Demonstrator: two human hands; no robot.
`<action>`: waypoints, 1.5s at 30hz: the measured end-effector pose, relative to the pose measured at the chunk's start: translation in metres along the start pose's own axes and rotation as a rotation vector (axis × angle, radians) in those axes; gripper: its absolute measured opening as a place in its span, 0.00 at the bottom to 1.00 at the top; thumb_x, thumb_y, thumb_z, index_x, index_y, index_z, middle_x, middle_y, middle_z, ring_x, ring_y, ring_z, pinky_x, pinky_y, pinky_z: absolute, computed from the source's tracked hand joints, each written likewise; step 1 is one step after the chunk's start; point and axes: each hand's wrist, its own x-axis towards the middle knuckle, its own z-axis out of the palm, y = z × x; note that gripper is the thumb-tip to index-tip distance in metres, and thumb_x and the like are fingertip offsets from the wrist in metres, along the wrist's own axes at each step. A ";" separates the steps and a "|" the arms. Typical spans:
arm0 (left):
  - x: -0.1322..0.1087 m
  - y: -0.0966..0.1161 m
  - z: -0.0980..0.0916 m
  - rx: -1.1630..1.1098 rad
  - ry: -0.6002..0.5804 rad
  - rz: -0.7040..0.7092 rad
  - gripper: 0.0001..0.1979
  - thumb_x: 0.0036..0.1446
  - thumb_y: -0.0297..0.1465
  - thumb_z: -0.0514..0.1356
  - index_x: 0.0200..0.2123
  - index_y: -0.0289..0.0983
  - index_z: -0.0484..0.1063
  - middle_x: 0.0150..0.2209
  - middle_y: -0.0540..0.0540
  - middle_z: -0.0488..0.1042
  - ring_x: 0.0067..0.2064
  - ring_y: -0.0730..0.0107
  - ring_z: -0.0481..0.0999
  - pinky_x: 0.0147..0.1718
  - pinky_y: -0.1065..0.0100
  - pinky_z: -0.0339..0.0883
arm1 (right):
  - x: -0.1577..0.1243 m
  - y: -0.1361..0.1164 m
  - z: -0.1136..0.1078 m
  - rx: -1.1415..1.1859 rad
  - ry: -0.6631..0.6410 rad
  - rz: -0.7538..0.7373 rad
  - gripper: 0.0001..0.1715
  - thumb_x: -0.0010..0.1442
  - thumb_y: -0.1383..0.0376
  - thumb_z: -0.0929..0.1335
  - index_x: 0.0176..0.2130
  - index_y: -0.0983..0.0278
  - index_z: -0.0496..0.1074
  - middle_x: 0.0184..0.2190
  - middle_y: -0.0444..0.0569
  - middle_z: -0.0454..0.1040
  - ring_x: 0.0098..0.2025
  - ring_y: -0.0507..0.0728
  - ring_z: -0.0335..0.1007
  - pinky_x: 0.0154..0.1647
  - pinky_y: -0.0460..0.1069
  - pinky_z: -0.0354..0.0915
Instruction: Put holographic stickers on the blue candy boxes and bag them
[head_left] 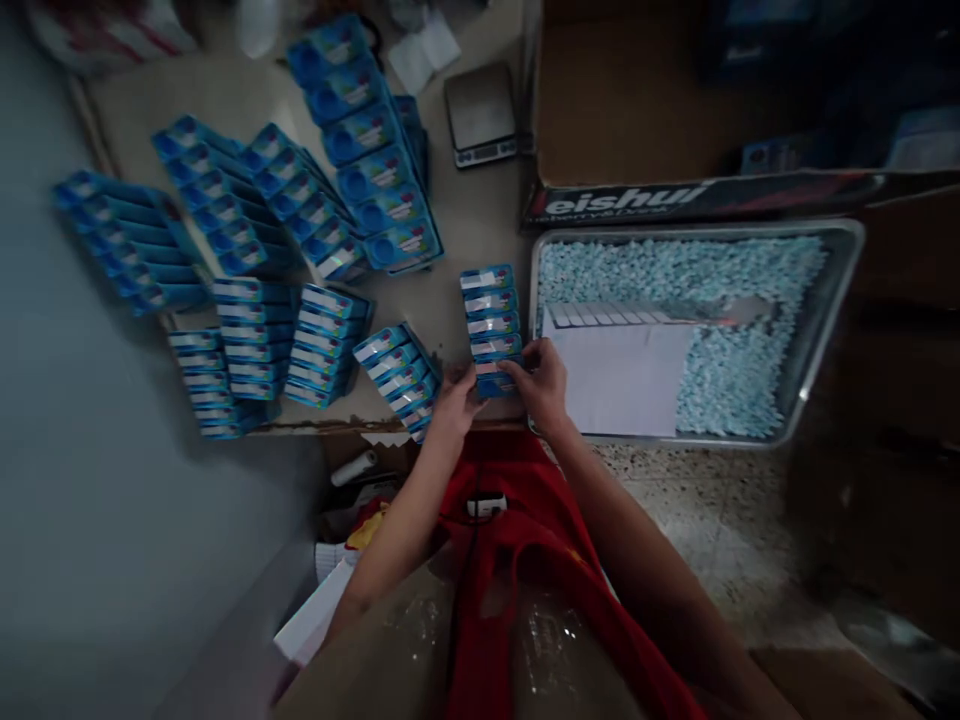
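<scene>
A row of small blue boxes (492,322) stands on the table in front of me, several with white labels across their upper sides. At the near end of this row, my left hand (456,398) closes its fingers against the left side of the boxes. My right hand (545,388) is pinched at the right side, its thumb and finger on a pale label strip (489,368) that lies across a near box. The fingertips partly hide the strip's end. Close by on the right, a white sheet with labels (615,375) lies over the metal tray.
Several blue box rows (251,340) fill the table's left side, with taller stacks (375,150) behind. A small scale (481,112) sits at the back. The metal tray (851,300) holds pale blue pieces (739,385). A large cardboard box (630,100) stands behind it.
</scene>
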 end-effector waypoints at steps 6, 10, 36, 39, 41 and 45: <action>0.017 -0.010 0.008 0.070 0.165 0.051 0.12 0.54 0.37 0.65 0.39 0.42 0.68 0.33 0.51 0.76 0.33 0.67 0.77 0.33 0.66 0.71 | 0.002 0.001 -0.001 -0.038 -0.056 -0.029 0.21 0.54 0.48 0.72 0.35 0.59 0.64 0.29 0.41 0.67 0.31 0.55 0.61 0.35 0.51 0.58; 0.029 -0.003 0.019 0.140 0.316 0.263 0.06 0.58 0.35 0.63 0.36 0.41 0.69 0.38 0.47 0.78 0.41 0.64 0.78 0.44 0.64 0.71 | -0.001 0.004 0.000 -0.071 -0.041 -0.072 0.21 0.56 0.48 0.71 0.36 0.59 0.63 0.31 0.42 0.67 0.33 0.55 0.62 0.37 0.52 0.60; 0.118 0.100 0.049 0.655 0.272 0.765 0.08 0.69 0.31 0.58 0.35 0.38 0.70 0.40 0.45 0.76 0.50 0.62 0.73 0.55 0.62 0.62 | 0.006 0.000 0.006 0.062 -0.159 -0.033 0.33 0.55 0.49 0.74 0.53 0.60 0.66 0.40 0.48 0.74 0.39 0.58 0.70 0.43 0.53 0.67; 0.102 0.103 0.033 0.724 0.274 0.782 0.04 0.65 0.27 0.59 0.35 0.38 0.71 0.41 0.45 0.77 0.51 0.60 0.74 0.56 0.59 0.62 | 0.000 -0.013 -0.013 0.159 0.005 0.109 0.36 0.52 0.42 0.75 0.50 0.60 0.67 0.40 0.46 0.72 0.39 0.57 0.70 0.43 0.52 0.67; 0.082 0.101 0.025 0.800 0.311 0.779 0.04 0.63 0.27 0.58 0.35 0.38 0.72 0.39 0.44 0.78 0.48 0.58 0.76 0.53 0.58 0.65 | 0.006 -0.018 -0.034 0.319 0.208 0.287 0.37 0.54 0.38 0.73 0.48 0.60 0.66 0.39 0.45 0.71 0.38 0.55 0.70 0.40 0.51 0.67; 0.033 0.097 0.034 0.923 0.317 0.873 0.04 0.63 0.30 0.59 0.38 0.38 0.74 0.40 0.44 0.78 0.46 0.56 0.78 0.50 0.55 0.69 | 0.052 -0.007 -0.083 0.623 0.473 0.483 0.32 0.55 0.40 0.71 0.45 0.59 0.64 0.38 0.44 0.71 0.35 0.53 0.70 0.34 0.48 0.64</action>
